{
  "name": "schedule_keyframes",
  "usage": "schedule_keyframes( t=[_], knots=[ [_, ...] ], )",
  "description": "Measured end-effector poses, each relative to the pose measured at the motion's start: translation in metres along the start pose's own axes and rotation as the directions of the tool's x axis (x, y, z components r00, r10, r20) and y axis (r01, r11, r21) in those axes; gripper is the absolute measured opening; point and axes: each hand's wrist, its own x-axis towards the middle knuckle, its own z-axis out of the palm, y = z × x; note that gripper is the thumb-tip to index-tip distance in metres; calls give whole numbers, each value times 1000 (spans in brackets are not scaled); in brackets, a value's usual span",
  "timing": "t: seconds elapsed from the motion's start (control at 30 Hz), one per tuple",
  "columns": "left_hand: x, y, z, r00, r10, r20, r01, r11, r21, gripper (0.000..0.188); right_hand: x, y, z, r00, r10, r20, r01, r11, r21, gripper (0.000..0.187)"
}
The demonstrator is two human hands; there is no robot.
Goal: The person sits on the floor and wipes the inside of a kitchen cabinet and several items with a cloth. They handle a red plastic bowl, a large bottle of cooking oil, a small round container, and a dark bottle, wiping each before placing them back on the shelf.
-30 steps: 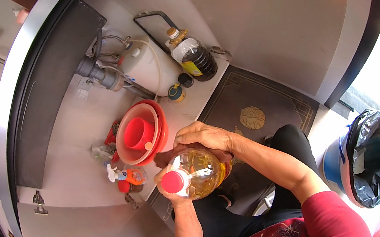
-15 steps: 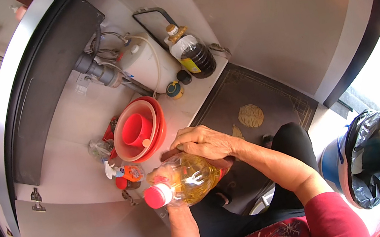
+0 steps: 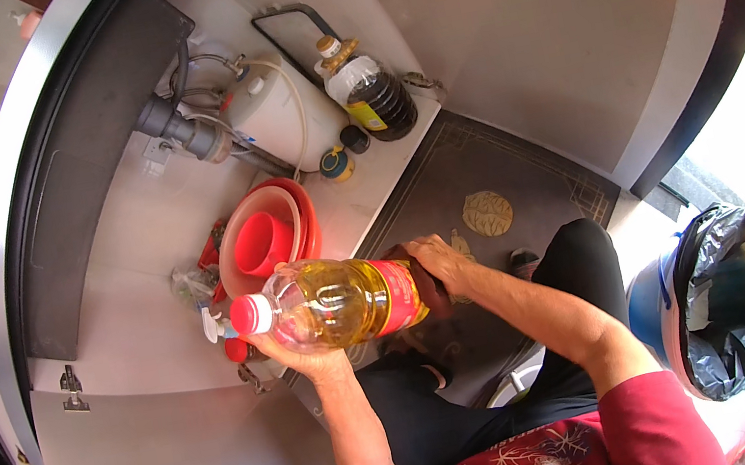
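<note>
A large clear bottle of yellow cooking oil point(image 3: 335, 301) with a red cap lies nearly level above my lap, its cap to the left. Beneath its shoulder my left hand point(image 3: 309, 355) is closed round it, partly hidden by the bottle. At the base end my right hand point(image 3: 439, 262) holds a dark reddish-brown cloth point(image 3: 429, 288) against the bottle; some fingers are out of sight. Just beyond the cap, nested red and pink basins point(image 3: 310, 228) hold a red bowl point(image 3: 261, 242). A spray bottle point(image 3: 213, 325) is partly covered by the oil bottle.
Inside the open cabinet stand a white tank point(image 3: 283, 119), grey drain pipes point(image 3: 180, 132), a dark-filled jug point(image 3: 377, 102) and a small jar point(image 3: 337, 164). A dark mat point(image 3: 521, 171) covers the floor. At right is a bin point(image 3: 649, 303) with a black liner.
The oil bottle has tipped from slanting toward me to nearly level, and its cap has moved up and left. My right hand has shifted from the bottle's far side to its base.
</note>
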Motion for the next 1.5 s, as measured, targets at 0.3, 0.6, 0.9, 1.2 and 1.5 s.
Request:
schedule_keyframes(
  t=[0.3, 0.6, 0.9, 1.2, 1.5],
  knots=[
    [-2, -5, 6, 959, 101, -264, -81, 993, 86, 66, -54, -39, 61, 676, 698, 236, -209, -126, 970, 33],
    [-12, -10, 11, 965, -27, -260, 54, 994, 99, 67, -54, -21, 56, 673, 216, -708, -199, 974, 108, 25],
    [-14, -19, 19, 966, -12, -258, 61, 981, 184, 52, -47, -112, 39, 749, -285, -598, 208, 958, -197, 27],
    [-23, -17, 2, 981, -76, -181, 102, 984, 143, 40, 5, -118, -15, 996, -66, -65, 85, 924, 373, 34],
    [-19, -15, 1, 995, -55, -84, 68, 985, 158, 38, 38, -145, -22, 983, -183, 18, 168, 932, 322, 45]
  ],
)
